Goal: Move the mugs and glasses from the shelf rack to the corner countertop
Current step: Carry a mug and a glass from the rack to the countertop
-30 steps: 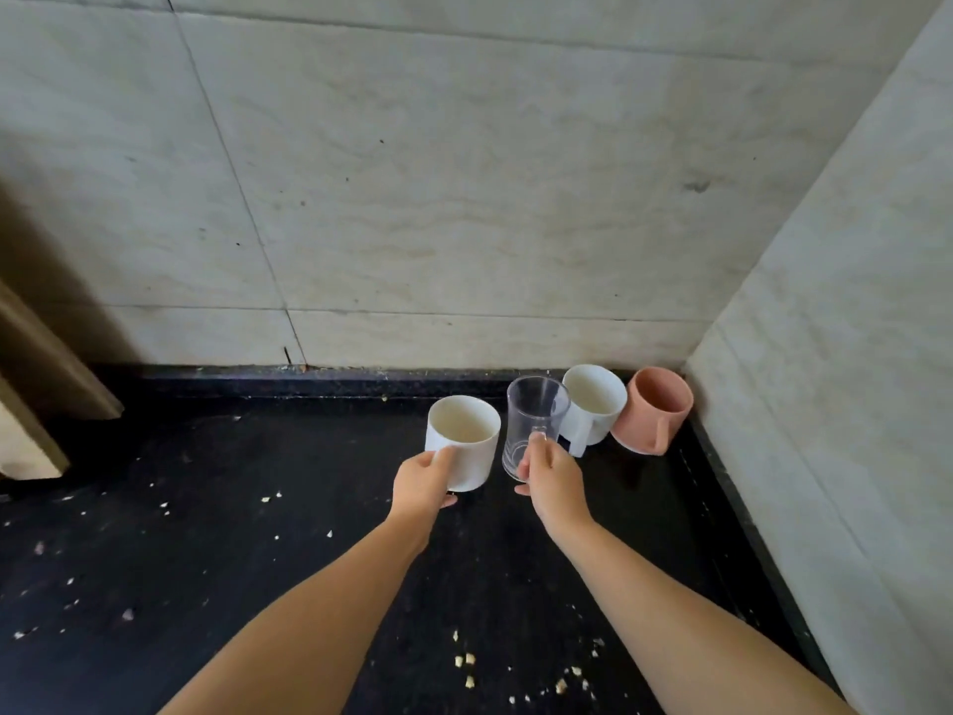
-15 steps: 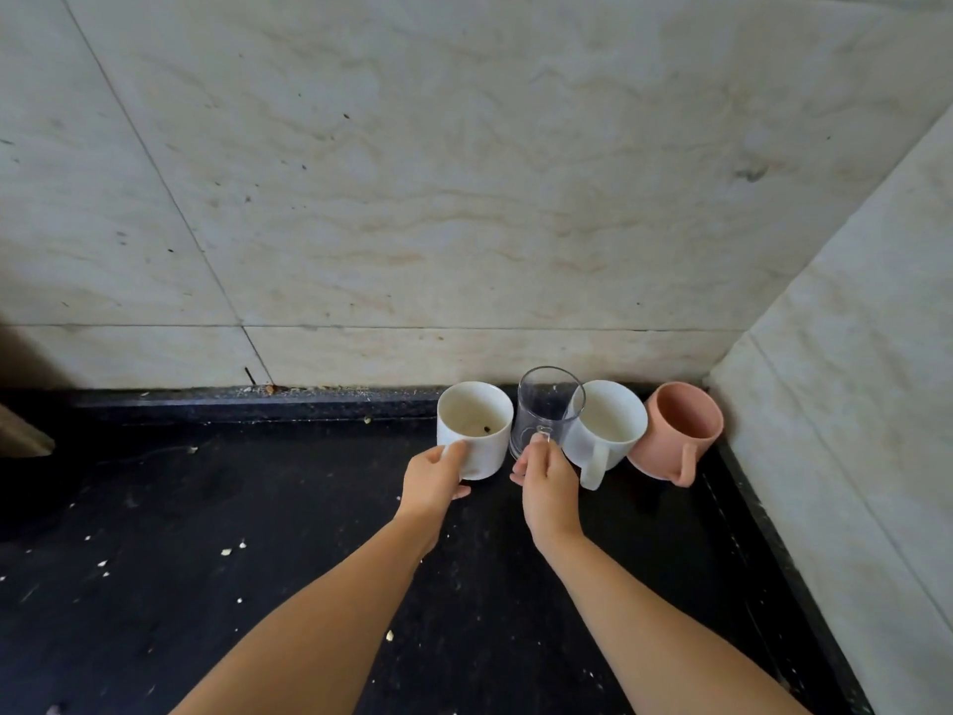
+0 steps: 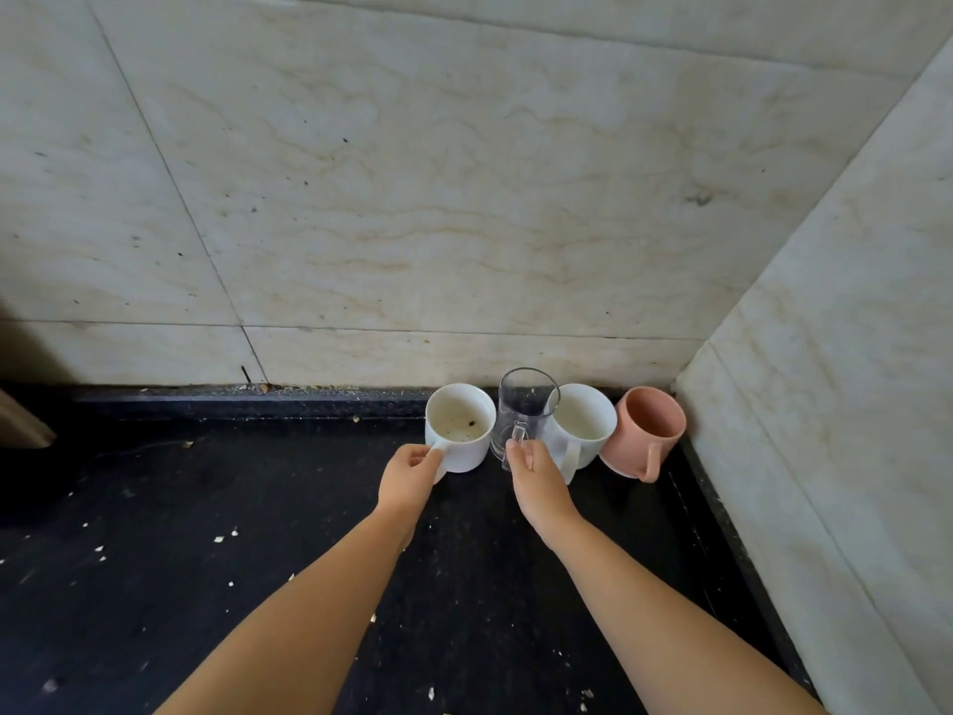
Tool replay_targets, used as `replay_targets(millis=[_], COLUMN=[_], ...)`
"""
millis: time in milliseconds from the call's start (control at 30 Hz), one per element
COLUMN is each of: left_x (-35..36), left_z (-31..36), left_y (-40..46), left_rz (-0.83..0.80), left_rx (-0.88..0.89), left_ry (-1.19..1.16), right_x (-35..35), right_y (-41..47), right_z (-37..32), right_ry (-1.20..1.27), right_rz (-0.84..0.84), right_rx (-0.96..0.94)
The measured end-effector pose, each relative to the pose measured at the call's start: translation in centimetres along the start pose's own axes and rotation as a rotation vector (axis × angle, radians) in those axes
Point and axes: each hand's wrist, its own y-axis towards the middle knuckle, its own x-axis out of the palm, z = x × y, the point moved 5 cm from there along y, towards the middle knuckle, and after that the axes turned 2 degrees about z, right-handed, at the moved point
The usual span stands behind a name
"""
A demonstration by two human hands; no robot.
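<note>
Four vessels stand in a row on the black countertop (image 3: 258,585) against the back wall, near the right corner. From the left: a white mug (image 3: 459,428) with specks inside, a clear glass mug (image 3: 526,410), a second white mug (image 3: 585,425), and a pink mug (image 3: 647,430) nearest the corner. My left hand (image 3: 410,477) grips the handle of the left white mug. My right hand (image 3: 533,474) pinches the glass mug's handle. Both vessels appear to rest on the counter.
Marble walls (image 3: 464,198) close the counter at the back and on the right (image 3: 851,405). Crumbs are scattered over the counter's left and front. A wooden piece (image 3: 20,423) juts in at the far left edge.
Both hands carried the white mug and the glass mug further back, into line with the other white mug and the pink mug. The camera shifted right and closer.
</note>
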Motion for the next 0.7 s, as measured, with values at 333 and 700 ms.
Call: replay_targets(millis=[333,700], left_x=[-3.8,-8.1], left_z=[4.3,2.2], left_y=[-8.2,-21.2], left_rz=[0.136,0.299], left_rx=[0.203,0.54], left_ry=[0.342,0.765], right_x=[-5.9,-2.6], right_y=[-7.1,-17.8], right_z=[-4.2,-7.3], right_ry=[-0.256,-0.935], right_rz=[0.145,0.035], right_rx=[-0.286,-0.924])
